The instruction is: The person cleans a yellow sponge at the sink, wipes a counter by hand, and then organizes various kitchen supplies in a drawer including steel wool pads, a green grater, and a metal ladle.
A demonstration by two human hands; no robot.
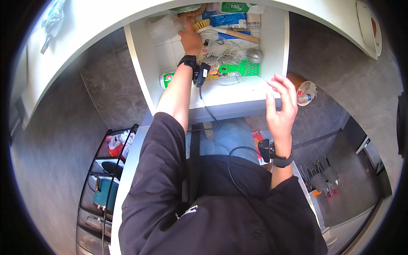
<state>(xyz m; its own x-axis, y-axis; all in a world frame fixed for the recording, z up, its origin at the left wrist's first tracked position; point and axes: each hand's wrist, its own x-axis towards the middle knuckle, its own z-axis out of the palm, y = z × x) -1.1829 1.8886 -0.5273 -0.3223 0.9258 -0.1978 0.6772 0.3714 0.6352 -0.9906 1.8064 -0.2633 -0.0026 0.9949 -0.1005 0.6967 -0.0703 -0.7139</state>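
Observation:
My left hand point(192, 38) reaches deep into an open white drawer point(220, 95), back of the hand up. Its fingertips are beside a ring-shaped brown item point(193, 12) and a translucent plastic bag point(162, 25); whether they grip either is hidden. Just right of it lies a scrub brush point(236, 32) with yellow bristles and a wooden handle. Nearer the drawer front are a loose wire coil point(228, 63), a green slotted scoop point(244, 68) and a rounded metal item point(254, 55). My right hand point(282, 102) hovers at the drawer's right front corner, fingers apart and holding nothing.
A green-and-white can point(166, 81) lies left in the drawer, partly behind my forearm. Blue packaging point(224, 20) fills the back. A white counter edge point(105, 20) overhangs the drawer. To the left stands a black rack point(105, 172); a waste bin point(305, 95) stands to the right.

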